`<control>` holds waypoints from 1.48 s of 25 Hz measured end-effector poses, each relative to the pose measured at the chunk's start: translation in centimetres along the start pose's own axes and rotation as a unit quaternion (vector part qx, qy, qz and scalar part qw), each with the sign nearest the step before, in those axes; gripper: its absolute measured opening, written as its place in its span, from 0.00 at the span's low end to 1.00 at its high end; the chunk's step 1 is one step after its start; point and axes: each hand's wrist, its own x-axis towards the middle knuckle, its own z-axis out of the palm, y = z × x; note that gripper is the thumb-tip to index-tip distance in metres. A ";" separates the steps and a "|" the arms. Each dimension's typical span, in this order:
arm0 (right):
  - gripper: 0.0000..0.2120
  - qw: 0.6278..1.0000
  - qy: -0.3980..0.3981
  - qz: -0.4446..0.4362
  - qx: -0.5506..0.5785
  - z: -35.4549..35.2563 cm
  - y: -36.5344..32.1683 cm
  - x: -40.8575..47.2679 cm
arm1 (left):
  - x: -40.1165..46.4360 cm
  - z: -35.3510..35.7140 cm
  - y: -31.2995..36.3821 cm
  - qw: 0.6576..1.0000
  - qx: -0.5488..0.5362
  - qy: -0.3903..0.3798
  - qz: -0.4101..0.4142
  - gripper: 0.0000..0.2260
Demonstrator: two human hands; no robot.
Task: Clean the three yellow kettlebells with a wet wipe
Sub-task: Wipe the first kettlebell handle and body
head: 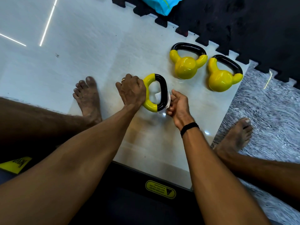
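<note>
Left hand (132, 90) gripping yellow side of near kettlebell (155, 93), mid-tile; right hand (177, 103) pinching wipe (168, 101) against black handle, loop running near-far; other two kettlebells (188, 63) lying toward mat edge

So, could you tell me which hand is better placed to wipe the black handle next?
The right hand: it already holds the wet wipe against the black handle of the near kettlebell. The left hand is gripping the yellow body, steadying it.

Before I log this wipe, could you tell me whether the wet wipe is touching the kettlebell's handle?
Touching: the head view shows the wet wipe pressed against the black handle by the right hand.
</note>
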 end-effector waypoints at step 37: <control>0.44 0.782 0.061 -0.103 -0.612 5.7 11.4 -8.4 | -0.7 -4.3 4.5 0.899 0.092 -0.406 0.132 0.35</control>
